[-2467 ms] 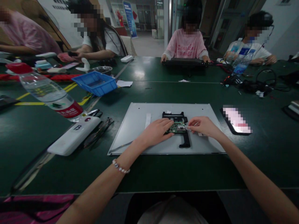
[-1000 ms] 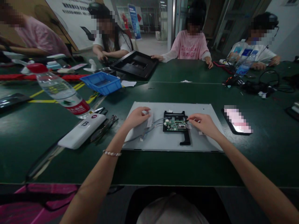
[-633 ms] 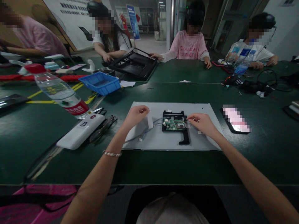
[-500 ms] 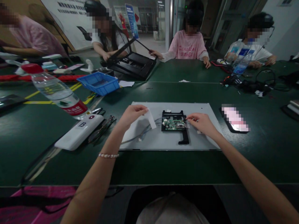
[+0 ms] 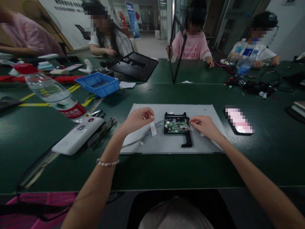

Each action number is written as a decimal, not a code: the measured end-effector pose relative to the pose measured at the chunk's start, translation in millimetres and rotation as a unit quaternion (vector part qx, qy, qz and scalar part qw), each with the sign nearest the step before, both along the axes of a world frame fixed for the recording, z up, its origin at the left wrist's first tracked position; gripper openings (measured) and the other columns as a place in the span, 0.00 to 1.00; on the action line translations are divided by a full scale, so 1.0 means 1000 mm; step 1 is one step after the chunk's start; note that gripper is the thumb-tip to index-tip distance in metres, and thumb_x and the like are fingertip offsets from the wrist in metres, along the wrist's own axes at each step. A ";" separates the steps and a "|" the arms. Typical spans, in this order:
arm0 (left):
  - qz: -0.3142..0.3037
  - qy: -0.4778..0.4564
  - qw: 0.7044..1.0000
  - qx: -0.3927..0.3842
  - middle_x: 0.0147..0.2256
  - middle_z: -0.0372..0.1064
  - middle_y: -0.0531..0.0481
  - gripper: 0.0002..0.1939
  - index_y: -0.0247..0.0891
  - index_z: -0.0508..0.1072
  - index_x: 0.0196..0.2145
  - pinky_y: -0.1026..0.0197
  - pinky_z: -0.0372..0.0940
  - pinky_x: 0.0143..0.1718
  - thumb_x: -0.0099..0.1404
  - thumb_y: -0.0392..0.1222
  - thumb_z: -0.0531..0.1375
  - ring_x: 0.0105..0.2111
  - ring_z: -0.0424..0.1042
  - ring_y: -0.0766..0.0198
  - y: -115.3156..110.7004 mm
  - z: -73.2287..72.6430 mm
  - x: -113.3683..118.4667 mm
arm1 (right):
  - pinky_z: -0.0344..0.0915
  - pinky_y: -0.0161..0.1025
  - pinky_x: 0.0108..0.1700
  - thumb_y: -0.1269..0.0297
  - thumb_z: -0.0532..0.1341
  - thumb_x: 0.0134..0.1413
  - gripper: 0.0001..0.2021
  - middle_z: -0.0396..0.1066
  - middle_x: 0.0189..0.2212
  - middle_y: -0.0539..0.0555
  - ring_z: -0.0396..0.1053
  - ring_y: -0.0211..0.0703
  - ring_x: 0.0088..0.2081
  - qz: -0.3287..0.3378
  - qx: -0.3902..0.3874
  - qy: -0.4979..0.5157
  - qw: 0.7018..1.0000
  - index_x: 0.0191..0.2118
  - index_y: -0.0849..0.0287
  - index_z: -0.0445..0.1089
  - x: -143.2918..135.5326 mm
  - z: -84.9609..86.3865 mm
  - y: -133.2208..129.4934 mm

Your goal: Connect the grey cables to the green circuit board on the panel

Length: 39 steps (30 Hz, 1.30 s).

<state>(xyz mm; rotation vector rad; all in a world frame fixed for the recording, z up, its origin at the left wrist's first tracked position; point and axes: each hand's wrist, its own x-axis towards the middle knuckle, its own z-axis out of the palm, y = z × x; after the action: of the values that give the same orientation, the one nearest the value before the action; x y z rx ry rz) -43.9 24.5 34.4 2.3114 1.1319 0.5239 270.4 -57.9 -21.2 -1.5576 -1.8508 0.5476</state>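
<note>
A light grey flat panel lies in front of me. On it rests a black plastic bracket carrying a green circuit board. Grey cables run left from the board across the panel. Above the panel's left part, my left hand is closed in a pinch on a strip of white tape, which hangs down near the cables. My right hand pinches at the bracket's right edge, beside a small translucent piece. What sits between those fingertips is too small to make out.
Left of the panel are a white power bank, eyeglasses and a red-capped water bottle. A phone lies to the right. Beyond stands a blue bin. Across the table, several people work; one holds a black frame.
My left hand has curled its fingers and turned, and the tape strip now hangs lower. My right hand stays in place. Across the table, the black frame was lifted away from its black panel and upright.
</note>
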 end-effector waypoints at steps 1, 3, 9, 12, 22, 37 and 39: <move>-0.033 0.025 0.999 -0.006 0.29 0.69 0.51 0.08 0.39 0.71 0.34 0.62 0.61 0.33 0.59 0.43 0.56 0.29 0.67 0.65 -0.001 0.001 0.000 | 0.66 0.41 0.37 0.64 0.57 0.52 0.09 0.76 0.33 0.52 0.71 0.44 0.32 0.001 0.001 -0.001 1.000 0.36 0.54 0.75 0.000 0.000 0.000; -0.077 0.070 0.995 -0.001 0.30 0.69 0.51 0.08 0.39 0.72 0.32 0.62 0.61 0.34 0.58 0.43 0.56 0.30 0.67 0.64 -0.002 -0.001 -0.001 | 0.65 0.41 0.37 0.64 0.57 0.52 0.10 0.76 0.33 0.52 0.71 0.44 0.32 0.000 0.005 -0.005 1.000 0.36 0.54 0.75 0.000 0.000 0.000; -0.119 0.110 0.987 0.013 0.35 0.68 0.48 0.11 0.39 0.70 0.34 0.60 0.62 0.38 0.56 0.48 0.58 0.35 0.67 0.61 0.005 -0.018 -0.006 | 0.65 0.41 0.37 0.66 0.57 0.51 0.11 0.76 0.33 0.53 0.70 0.44 0.31 -0.007 0.020 0.000 1.000 0.36 0.55 0.76 0.001 0.000 0.000; -0.109 0.121 0.987 0.010 0.37 0.66 0.46 0.14 0.39 0.68 0.36 0.58 0.62 0.40 0.56 0.50 0.59 0.36 0.67 0.60 0.008 -0.022 -0.008 | 0.65 0.42 0.38 0.65 0.57 0.51 0.11 0.76 0.34 0.53 0.70 0.44 0.32 -0.002 0.018 0.000 1.000 0.36 0.55 0.76 0.000 0.000 -0.001; -0.098 0.143 0.985 -0.007 0.44 0.60 0.43 0.27 0.38 0.64 0.45 0.54 0.60 0.47 0.51 0.55 0.61 0.44 0.63 0.55 0.011 -0.028 -0.014 | 0.65 0.41 0.37 0.66 0.57 0.51 0.10 0.76 0.33 0.53 0.71 0.43 0.31 -0.003 0.019 0.000 1.000 0.35 0.56 0.76 0.000 0.000 0.000; -0.089 0.147 0.985 -0.026 0.46 0.57 0.45 0.31 0.38 0.61 0.48 0.56 0.60 0.46 0.52 0.58 0.62 0.43 0.62 0.56 0.009 -0.026 -0.013 | 0.65 0.38 0.36 0.69 0.57 0.52 0.09 0.76 0.33 0.53 0.70 0.41 0.32 -0.013 0.076 0.007 0.997 0.36 0.58 0.75 0.003 -0.006 0.002; -0.088 0.147 0.985 -0.025 0.46 0.56 0.45 0.31 0.38 0.61 0.48 0.57 0.60 0.46 0.53 0.58 0.62 0.43 0.62 0.57 0.009 -0.025 -0.012 | 0.65 0.38 0.36 0.69 0.57 0.53 0.09 0.75 0.34 0.54 0.70 0.41 0.32 -0.031 0.095 0.002 0.995 0.36 0.58 0.75 0.007 -0.010 0.005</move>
<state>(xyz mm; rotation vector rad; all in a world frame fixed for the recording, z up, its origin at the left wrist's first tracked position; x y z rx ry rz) -56.1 33.2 9.0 2.4692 1.0392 0.0883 276.9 -53.4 -30.9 -1.4801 -1.7904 0.3363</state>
